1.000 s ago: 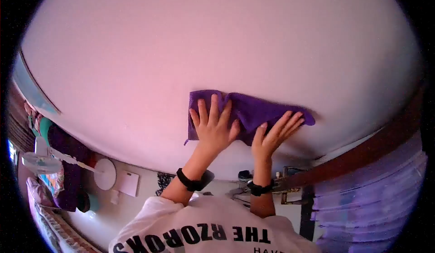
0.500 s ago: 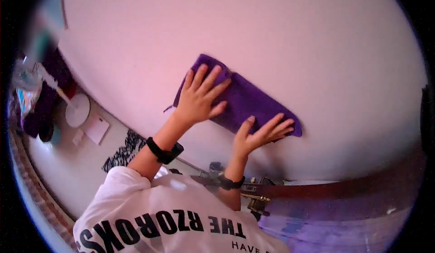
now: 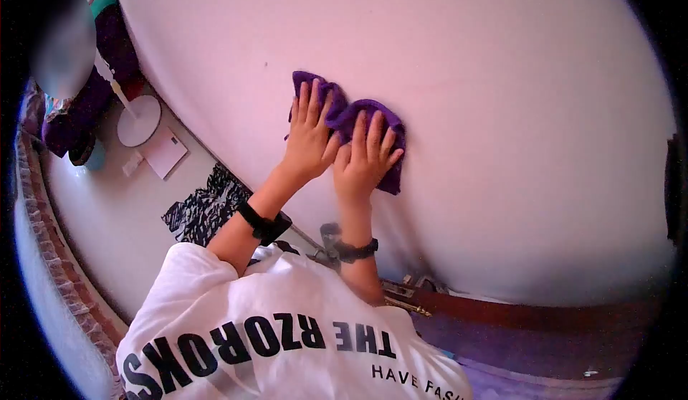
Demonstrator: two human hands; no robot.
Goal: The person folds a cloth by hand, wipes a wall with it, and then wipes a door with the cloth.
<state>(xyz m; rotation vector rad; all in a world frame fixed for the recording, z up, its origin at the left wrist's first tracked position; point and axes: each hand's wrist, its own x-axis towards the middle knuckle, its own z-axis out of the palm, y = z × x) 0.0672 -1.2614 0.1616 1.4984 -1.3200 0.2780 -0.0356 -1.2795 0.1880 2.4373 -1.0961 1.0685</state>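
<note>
A purple cloth lies bunched against a large pale surface, with a fold rising between my two hands. On its left part rests my left hand, fingers stretched out and lying flat. My right hand presses on the right part, its fingers extended and slightly apart. The two thumbs point towards each other, close together. Under my palms, the lower part of the cloth is hidden. Both wrists wear dark bands.
At the left, a white round-based stand, a pale card and a black-and-white patterned cloth lie on a light surface. Dark purple fabric is at the upper left. A reddish-brown edge runs along the lower right.
My right hand has moved left and up, close beside my left hand. The cloth, stretched out flat before, is now gathered into folds. The view has shifted a little.
</note>
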